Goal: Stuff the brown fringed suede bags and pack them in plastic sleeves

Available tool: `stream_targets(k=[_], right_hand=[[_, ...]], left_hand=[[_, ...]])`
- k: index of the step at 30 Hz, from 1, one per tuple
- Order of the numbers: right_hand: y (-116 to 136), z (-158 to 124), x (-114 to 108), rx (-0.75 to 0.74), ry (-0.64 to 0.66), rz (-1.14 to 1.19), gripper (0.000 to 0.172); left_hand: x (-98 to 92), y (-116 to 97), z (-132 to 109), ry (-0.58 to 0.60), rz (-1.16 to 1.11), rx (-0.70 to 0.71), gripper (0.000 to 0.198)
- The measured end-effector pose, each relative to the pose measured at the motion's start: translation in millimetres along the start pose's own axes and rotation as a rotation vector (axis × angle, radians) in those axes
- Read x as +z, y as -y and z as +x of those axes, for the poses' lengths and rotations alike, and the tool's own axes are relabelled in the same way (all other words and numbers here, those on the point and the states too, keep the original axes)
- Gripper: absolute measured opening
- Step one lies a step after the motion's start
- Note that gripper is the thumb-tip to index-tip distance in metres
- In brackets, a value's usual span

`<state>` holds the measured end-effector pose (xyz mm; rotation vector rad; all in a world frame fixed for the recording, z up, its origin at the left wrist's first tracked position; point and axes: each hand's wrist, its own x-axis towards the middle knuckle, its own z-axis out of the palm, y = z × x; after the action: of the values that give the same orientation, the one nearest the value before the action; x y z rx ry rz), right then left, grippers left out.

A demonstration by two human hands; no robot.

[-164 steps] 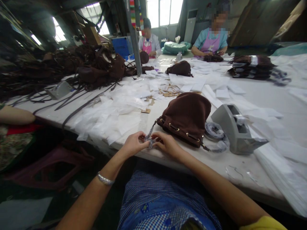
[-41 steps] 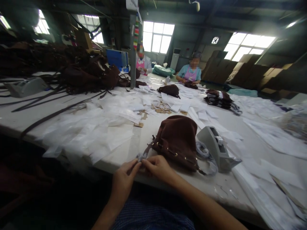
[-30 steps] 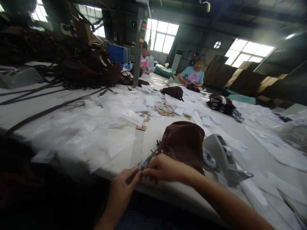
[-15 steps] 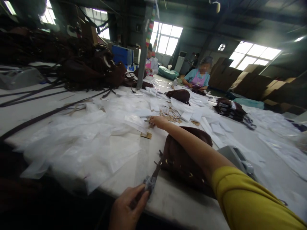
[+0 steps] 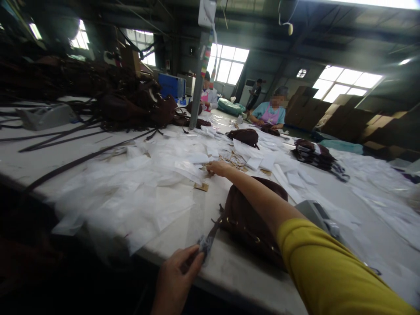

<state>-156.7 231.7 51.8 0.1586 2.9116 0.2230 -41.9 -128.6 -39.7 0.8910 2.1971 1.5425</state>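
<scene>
A brown suede drawstring bag [image 5: 244, 223] lies on the white table [image 5: 236, 271] in front of me. My left hand [image 5: 175, 280] pinches the wrapped end of the bag's strap [image 5: 205, 243] at the table's near edge. My right hand [image 5: 218, 167] is stretched out beyond the bag, fingers curled on small brown card tags [image 5: 234, 161] beside loose white plastic sleeves [image 5: 151, 183]. What its fingers hold is too small to make out.
A grey tape dispenser [image 5: 320, 216] stands right of the bag. A heap of brown bags and straps [image 5: 124, 103] fills the far left. Another brown bag [image 5: 244, 136] and a stack [image 5: 310, 153] lie farther off. Two people [image 5: 272, 111] work at the far end by a pole [image 5: 197, 92].
My right hand let go of the strap end and reached forward across the bag to the card tags. My left hand kept hold of the strap end. The view tilted up.
</scene>
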Motion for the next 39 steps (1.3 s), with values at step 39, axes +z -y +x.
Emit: stream_targets(k=[39], right_hand=[[172.9, -276.5, 46.7, 0.097, -0.376, 1.42, 0.015]], left_hand=[[-8.3, -64.6, -11.0, 0.132, -0.286, -0.169, 0.043]])
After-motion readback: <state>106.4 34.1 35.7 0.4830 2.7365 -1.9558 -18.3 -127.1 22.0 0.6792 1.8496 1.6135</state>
